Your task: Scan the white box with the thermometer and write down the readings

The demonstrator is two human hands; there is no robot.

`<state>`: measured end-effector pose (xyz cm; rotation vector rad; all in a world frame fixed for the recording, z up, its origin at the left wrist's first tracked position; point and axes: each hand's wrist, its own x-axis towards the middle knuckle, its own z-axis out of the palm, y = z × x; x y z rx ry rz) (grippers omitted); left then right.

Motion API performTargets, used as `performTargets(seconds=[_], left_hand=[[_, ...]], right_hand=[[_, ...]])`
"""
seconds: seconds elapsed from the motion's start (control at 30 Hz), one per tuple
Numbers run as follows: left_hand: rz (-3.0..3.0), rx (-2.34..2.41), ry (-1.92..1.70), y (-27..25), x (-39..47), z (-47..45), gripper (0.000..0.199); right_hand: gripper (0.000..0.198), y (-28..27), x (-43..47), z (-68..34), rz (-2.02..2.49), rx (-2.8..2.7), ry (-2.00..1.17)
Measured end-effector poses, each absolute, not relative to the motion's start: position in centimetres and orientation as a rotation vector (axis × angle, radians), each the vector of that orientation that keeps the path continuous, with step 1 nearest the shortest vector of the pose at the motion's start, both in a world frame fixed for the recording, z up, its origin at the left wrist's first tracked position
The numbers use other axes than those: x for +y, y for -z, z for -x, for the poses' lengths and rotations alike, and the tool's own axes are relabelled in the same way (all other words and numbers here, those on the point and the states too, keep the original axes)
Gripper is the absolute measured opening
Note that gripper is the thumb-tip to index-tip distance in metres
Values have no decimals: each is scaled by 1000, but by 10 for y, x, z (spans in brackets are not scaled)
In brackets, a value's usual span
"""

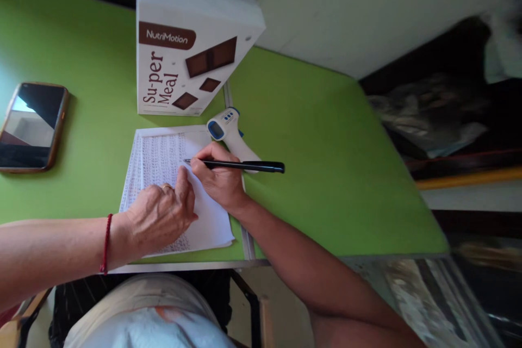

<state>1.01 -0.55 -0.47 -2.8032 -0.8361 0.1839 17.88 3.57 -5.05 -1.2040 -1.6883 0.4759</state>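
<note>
My right hand (220, 179) grips a black pen (261, 166) between thumb and fingers, its tip at the edge of the writing on a white sheet of paper (212, 220). Columns of small handwritten marks, too fine to read, fill the sheet's left part; its right side is blank. My left hand (161, 212) rests on the same sheet, index finger stretched out close below the pen tip, the other fingers bent and partly hidden. More written paper shows beneath the top sheet. Just beyond my right hand lies a white and blue infrared thermometer (236, 138), its handle partly behind the hand and pen.
A tall white NutriMotion box (171, 70) stands behind the paper on the green table (326, 174). At the far left lies a phone (35, 125) in a brown case. A metal seam crosses the table beside the sheets. Plastic-wrapped items (428, 114) sit off the right edge.
</note>
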Motion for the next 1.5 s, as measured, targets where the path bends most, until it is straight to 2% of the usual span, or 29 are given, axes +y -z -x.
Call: performTargets(seconds=[0.2, 1.2, 1.5], left_hand=[[2832, -837, -281, 0, -4, -11, 53], [2853, -845, -170, 5, -5, -10, 51], [2847, -831, -249, 3, -4, -10, 53]], right_hand=[[17, 50, 36, -179, 1216, -1710, -483], [16, 51, 38, -181, 1243, -1673, -438], [16, 51, 39, -181, 1249, -1657, -432]])
